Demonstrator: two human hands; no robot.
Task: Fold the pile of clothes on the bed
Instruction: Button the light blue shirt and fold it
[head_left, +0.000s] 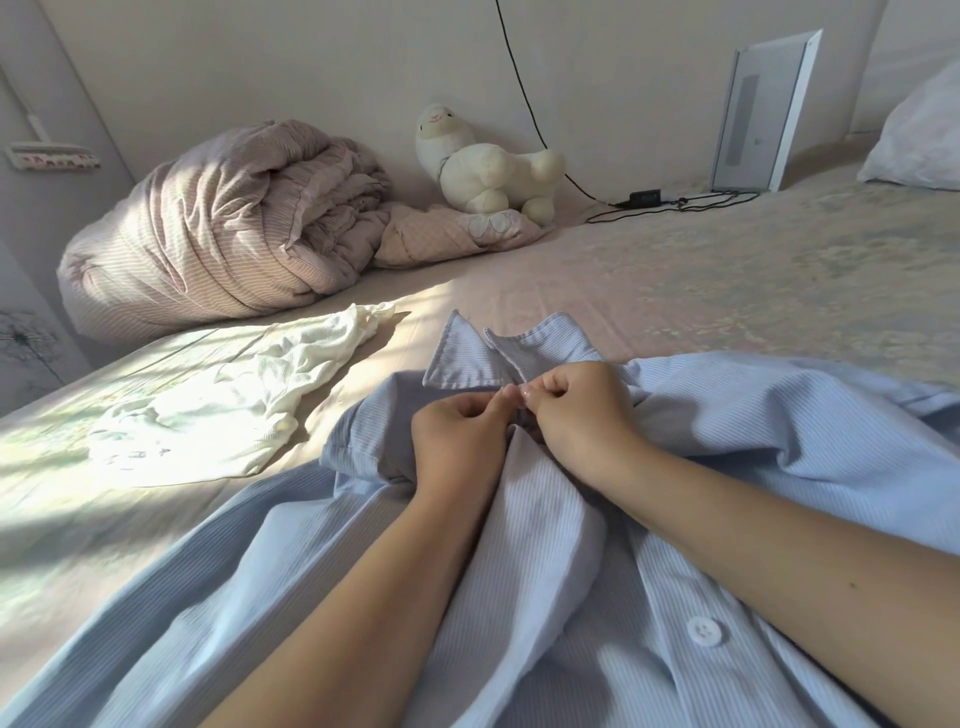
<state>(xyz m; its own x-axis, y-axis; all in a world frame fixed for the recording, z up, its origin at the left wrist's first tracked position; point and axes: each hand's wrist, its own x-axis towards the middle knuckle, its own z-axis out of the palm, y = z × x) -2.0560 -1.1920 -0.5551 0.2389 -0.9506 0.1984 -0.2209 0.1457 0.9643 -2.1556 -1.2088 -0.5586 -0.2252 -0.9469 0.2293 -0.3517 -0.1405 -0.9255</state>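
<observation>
- Nearest the camera, at 6 o'clock, lies the blue striped shirt (519, 597), spread front-up on the bed (675, 270) with its collar (498, 348) pointing away toward 12 o'clock.
- One white button (704, 631) shows unfastened on the placket at about 5 o'clock, and the front panels lie loose and rumpled, so the shirt is not yet folded.
- Left hand (457, 431) pinches the fabric just below the collar, its fingers curled in and thumb pressed to the cloth.
- Right hand (582, 410) does the same from the other side; the two grips meet fingertip to fingertip at the neck opening.
- My reading is that both grips are closed on the top of the placket, most likely working the top button, though the button itself is hidden under the fingers.
- At 10 o'clock a white garment (223, 400) lies crumpled and flat in the sunlight, beside the shirt and apart from it, unfolded too.
- No finished, folded piece is in view, so the task looks to be at an early stage: this shirt needs closing, smoothing and folding, and the white garment waits after it.
- Farther off, a rolled duvet (223, 223) sits at 11 o'clock and a plush toy (483, 166) at 12 o'clock.
</observation>
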